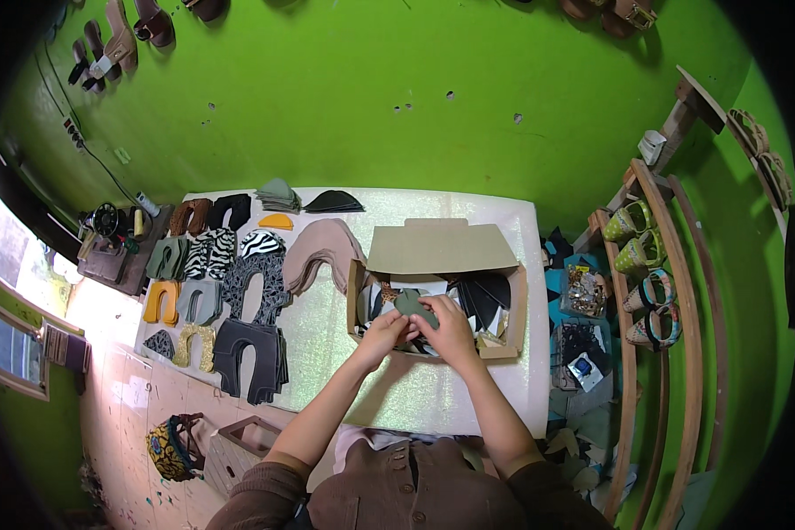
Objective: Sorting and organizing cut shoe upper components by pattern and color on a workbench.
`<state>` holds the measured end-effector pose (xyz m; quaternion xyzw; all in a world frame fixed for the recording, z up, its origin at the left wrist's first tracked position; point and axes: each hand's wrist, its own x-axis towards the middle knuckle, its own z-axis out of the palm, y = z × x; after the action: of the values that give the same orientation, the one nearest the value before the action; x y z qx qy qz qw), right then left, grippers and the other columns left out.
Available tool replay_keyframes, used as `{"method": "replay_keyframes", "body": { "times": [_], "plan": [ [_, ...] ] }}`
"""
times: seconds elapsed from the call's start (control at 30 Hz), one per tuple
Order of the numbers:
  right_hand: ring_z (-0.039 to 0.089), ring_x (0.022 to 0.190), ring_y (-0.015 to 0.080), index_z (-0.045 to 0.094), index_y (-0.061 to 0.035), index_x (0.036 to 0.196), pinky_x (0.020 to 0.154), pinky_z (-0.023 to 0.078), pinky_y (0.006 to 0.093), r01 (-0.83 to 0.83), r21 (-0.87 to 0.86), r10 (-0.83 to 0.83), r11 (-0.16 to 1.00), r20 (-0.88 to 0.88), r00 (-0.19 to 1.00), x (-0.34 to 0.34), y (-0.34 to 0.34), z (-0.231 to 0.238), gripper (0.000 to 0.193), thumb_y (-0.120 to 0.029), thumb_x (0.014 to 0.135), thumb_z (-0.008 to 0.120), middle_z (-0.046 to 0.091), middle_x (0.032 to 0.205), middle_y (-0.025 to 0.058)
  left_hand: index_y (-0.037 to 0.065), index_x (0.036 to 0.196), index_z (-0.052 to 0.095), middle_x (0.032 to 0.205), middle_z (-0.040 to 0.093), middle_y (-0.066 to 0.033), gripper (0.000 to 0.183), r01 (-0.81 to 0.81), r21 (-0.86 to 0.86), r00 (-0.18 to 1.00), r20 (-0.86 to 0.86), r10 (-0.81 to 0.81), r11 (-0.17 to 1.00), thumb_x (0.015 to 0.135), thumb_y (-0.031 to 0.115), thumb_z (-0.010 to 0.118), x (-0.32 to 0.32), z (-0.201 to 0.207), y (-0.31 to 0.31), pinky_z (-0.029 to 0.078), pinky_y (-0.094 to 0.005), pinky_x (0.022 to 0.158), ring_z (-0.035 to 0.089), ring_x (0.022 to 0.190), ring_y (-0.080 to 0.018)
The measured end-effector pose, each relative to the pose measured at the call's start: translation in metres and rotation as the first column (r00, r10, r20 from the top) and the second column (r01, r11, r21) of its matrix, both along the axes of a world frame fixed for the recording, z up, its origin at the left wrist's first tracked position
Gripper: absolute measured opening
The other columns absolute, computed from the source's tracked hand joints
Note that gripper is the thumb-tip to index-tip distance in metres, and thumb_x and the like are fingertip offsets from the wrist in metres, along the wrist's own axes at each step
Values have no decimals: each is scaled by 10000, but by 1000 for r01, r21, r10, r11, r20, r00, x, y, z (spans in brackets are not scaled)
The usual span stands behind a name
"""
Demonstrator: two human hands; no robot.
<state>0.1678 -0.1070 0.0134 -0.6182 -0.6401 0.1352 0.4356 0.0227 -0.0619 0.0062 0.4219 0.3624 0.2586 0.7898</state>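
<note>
Both my hands are over an open cardboard box (442, 249) on the table. My left hand (386, 335) pinches the lower edge of a dark green cut shoe piece (412, 302), which looks like leather or fabric. My right hand (449, 331) grips the same piece from its right side, fingers closed along it. The fingers partly hide its outline. Inside the box lie black pieces (484, 296) on the right, and white and patterned scraps around my hands.
Stacks of curved shoe-upper pieces cover the table's left: beige (320, 252), black (251, 353), zebra-striped (209, 254), yellow (162, 302) and gold (193, 345). Grey-green pieces (277, 194) lie at the back. On the right stand a wooden shoe rack (671, 336) and bins of trimmings (585, 290).
</note>
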Motion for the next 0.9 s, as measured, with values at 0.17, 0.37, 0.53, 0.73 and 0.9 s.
{"method": "replay_keyframes", "body": {
  "times": [0.17, 0.37, 0.53, 0.73, 0.9],
  "plan": [
    [567, 738, 280, 570, 20, 932, 647, 445, 319, 49, -89, -61, 995, -137, 989, 4, -1, -7, 175, -101, 805, 570, 567, 861, 134, 14, 1045, 510, 1021, 566, -68, 198, -54, -124, 998, 19, 57, 991, 921, 97, 381, -2, -3, 2, 455, -301, 882, 564, 921, -139],
    [546, 740, 251, 599, -1, 986, 633, 437, 306, 214, 129, -199, 968, -123, 972, 11, 1, -9, 196, -39, 806, 531, 532, 860, 127, 17, 1026, 513, 1021, 571, -79, 182, -107, -226, 986, 101, 133, 968, 911, 78, 386, -6, -7, 2, 457, -316, 881, 570, 921, -165],
    [530, 765, 256, 608, -47, 1031, 668, 441, 336, 72, 129, -86, 989, 109, 990, -3, -1, -12, 272, -36, 767, 546, 531, 911, 105, 25, 1001, 515, 1016, 571, -78, 159, -86, -261, 987, 112, 119, 961, 907, 82, 400, -5, -5, 2, 455, -316, 882, 566, 943, -167],
    [523, 941, 243, 565, -50, 1105, 831, 417, 325, -273, 48, 277, 961, -112, 954, -4, 16, -16, 344, 4, 782, 461, 526, 1084, 105, 24, 1004, 502, 1037, 560, -93, 158, -92, -184, 977, 175, 125, 979, 911, 133, 435, -17, -1, 16, 445, -318, 891, 551, 979, -180],
    [580, 803, 223, 600, -17, 987, 731, 446, 276, -163, -112, 135, 980, -225, 965, 13, 42, -19, 247, 17, 786, 459, 592, 925, 120, 0, 1103, 451, 1101, 536, -114, 242, -259, -173, 946, 152, 285, 950, 932, 158, 386, -38, 3, 33, 432, -317, 916, 542, 1013, -194]
  ]
}}
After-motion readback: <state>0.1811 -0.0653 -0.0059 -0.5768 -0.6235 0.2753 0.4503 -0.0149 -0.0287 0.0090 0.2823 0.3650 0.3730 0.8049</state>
